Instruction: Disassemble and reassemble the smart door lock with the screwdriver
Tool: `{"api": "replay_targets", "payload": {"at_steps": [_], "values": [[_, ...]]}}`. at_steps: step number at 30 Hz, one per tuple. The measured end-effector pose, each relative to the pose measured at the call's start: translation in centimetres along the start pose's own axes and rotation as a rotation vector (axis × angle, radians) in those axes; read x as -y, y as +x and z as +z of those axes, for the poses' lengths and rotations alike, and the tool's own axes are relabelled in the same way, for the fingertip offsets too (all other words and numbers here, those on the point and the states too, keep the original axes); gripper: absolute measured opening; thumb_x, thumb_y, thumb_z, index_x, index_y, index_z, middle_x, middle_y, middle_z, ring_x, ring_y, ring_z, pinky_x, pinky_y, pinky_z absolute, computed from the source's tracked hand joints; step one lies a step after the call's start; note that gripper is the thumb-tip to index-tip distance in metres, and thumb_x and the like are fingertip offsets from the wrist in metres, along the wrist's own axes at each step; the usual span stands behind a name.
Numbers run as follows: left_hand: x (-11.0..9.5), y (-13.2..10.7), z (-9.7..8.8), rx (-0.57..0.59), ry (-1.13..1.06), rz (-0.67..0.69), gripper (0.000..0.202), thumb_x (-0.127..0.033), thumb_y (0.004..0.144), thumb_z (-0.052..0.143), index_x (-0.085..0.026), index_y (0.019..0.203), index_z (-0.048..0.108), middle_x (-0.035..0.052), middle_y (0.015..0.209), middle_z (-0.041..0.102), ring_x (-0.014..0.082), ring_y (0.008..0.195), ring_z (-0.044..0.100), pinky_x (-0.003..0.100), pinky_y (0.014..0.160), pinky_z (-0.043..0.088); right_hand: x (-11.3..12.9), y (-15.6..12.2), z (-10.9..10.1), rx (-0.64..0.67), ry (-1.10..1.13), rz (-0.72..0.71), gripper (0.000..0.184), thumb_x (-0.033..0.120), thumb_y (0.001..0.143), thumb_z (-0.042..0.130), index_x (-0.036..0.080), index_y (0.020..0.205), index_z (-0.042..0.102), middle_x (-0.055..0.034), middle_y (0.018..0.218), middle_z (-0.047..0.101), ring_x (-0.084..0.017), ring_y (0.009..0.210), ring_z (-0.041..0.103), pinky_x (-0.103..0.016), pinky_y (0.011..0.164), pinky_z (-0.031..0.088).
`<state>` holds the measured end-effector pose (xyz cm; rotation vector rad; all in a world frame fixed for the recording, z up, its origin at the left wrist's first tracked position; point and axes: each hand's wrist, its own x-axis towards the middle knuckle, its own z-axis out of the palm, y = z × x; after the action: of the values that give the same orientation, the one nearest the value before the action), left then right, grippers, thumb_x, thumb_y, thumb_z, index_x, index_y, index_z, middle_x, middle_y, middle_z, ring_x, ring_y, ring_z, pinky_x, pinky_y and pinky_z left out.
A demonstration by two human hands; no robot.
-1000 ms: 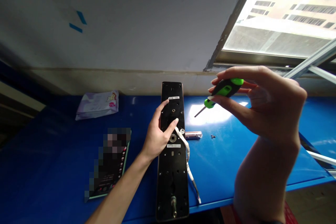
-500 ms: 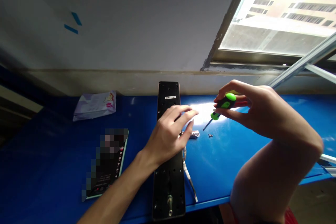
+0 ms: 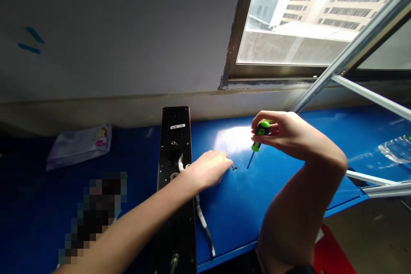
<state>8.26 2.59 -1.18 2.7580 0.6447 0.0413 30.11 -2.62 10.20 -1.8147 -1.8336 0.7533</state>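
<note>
My right hand [image 3: 272, 130] is closed round the handle of a green and black screwdriver [image 3: 256, 147], its shaft slanting down above the blue tabletop. My left hand [image 3: 212, 169] is down at the table beside a small group of dark screws [image 3: 234, 167]. Its fingers are bent together, and whatever lies under them is hidden. Beneath my left forearm lies a long black metal panel [image 3: 175, 141] with a white label, holes and fittings. From it a white-sleeved cable [image 3: 201, 216] runs onto the table towards the front edge.
A pale plastic packet [image 3: 80, 145] lies at the back left, with a phone [image 3: 99, 209], partly blurred out, nearer me. On the right, a metal frame [image 3: 369, 92] slants across the window, and a clear plastic item [image 3: 398, 154] lies beyond it.
My left hand has moved off the black panel, down to the table beside the screws. The screwdriver has turned more upright in my right hand. The view has swung right.
</note>
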Motion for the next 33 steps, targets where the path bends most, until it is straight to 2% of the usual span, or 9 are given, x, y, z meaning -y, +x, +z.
{"api": "replay_targets", "payload": {"at_steps": [5, 8, 11, 16, 23, 28, 33], "values": [[-0.4, 1.2, 0.5, 0.124, 0.085, 0.014, 0.030, -0.014, 0.098, 0.058, -0.023, 0.122, 0.073, 0.0105, 0.110, 0.073, 0.0285, 0.090, 0.072, 0.037, 0.074, 0.055, 0.0, 0.3, -0.3, 0.030, 0.011, -0.005, 0.014, 0.033, 0.080, 0.075, 0.026, 0.087, 0.064, -0.0013, 0.083, 0.076, -0.025, 0.081, 0.077, -0.032, 0.068, 0.060], [-0.5, 1.3, 0.3, 0.158, 0.106, 0.021, 0.024, -0.022, 0.101, 0.058, -0.023, 0.118, 0.075, 0.0114, 0.113, 0.070, 0.0303, 0.098, 0.071, 0.038, 0.077, 0.054, 0.1, 0.5, -0.3, 0.047, 0.008, -0.012, 0.013, 0.029, 0.080, 0.075, 0.027, 0.086, 0.064, -0.0009, 0.082, 0.075, -0.024, 0.081, 0.076, -0.031, 0.068, 0.060], [-0.4, 1.1, 0.1, 0.169, 0.112, 0.017, 0.021, -0.026, 0.102, 0.059, -0.023, 0.114, 0.076, 0.0109, 0.113, 0.070, 0.0290, 0.097, 0.070, 0.036, 0.077, 0.054, 0.0, 0.6, -0.3, 0.052, 0.004, -0.016, 0.013, 0.031, 0.081, 0.075, 0.027, 0.087, 0.064, -0.0010, 0.083, 0.074, -0.025, 0.081, 0.076, -0.032, 0.068, 0.061], [-0.6, 0.8, 0.0, 0.158, 0.117, 0.004, 0.029, -0.026, 0.099, 0.065, -0.027, 0.127, 0.072, 0.0099, 0.114, 0.069, 0.0289, 0.097, 0.070, 0.037, 0.078, 0.054, 0.0, 0.9, -0.1, 0.066, -0.003, -0.040, 0.013, 0.030, 0.081, 0.076, 0.027, 0.087, 0.065, -0.0010, 0.083, 0.074, -0.025, 0.081, 0.076, -0.033, 0.067, 0.061], [-0.6, 0.7, 0.0, 0.170, 0.117, 0.018, 0.022, -0.029, 0.101, 0.064, -0.024, 0.119, 0.076, 0.0109, 0.114, 0.069, 0.0301, 0.100, 0.069, 0.038, 0.079, 0.055, 0.2, 0.9, 0.0, 0.075, -0.012, -0.041, 0.012, 0.027, 0.080, 0.075, 0.027, 0.087, 0.065, -0.0008, 0.083, 0.075, -0.024, 0.081, 0.076, -0.032, 0.068, 0.061], [-0.6, 0.6, 0.0, 0.161, 0.118, 0.008, 0.027, -0.028, 0.099, 0.066, -0.026, 0.126, 0.073, 0.0100, 0.114, 0.070, 0.0292, 0.100, 0.070, 0.037, 0.080, 0.055, 0.1, 1.1, 0.2, 0.074, -0.015, -0.064, 0.013, 0.031, 0.081, 0.077, 0.027, 0.087, 0.066, -0.0013, 0.084, 0.076, -0.024, 0.081, 0.076, -0.032, 0.068, 0.061], [-0.8, 0.7, 0.0, 0.151, 0.121, -0.003, 0.025, -0.028, 0.099, 0.067, -0.025, 0.122, 0.075, 0.0106, 0.113, 0.070, 0.0299, 0.099, 0.070, 0.038, 0.080, 0.055, -0.1, 1.8, 0.6, 0.083, -0.025, -0.086, 0.016, 0.033, 0.081, 0.079, 0.026, 0.085, 0.066, -0.0016, 0.084, 0.077, -0.024, 0.081, 0.077, -0.031, 0.066, 0.060]]}}
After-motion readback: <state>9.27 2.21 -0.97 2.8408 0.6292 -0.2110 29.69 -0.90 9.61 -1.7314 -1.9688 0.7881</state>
